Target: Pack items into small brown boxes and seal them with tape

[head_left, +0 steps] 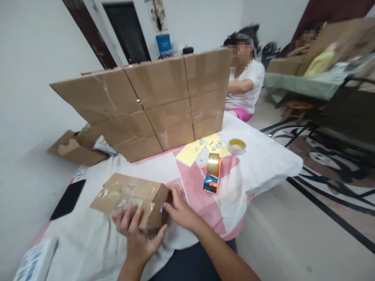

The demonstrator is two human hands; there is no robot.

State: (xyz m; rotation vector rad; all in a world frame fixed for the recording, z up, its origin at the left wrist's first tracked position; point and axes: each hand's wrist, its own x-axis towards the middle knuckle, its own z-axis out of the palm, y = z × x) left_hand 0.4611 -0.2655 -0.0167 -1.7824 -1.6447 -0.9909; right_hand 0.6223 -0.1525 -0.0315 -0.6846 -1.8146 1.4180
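- cloth-covered table, tall cardboard panel standing across it
- brown box on the table's near side: creased, printed top, shiny patches like tape — body looks formed, right end probably unfinished
- left hand: spread, fingers on box top
- right hand: at box's right end — can't tell if gripping
- tape dispenser: beyond box, unheld
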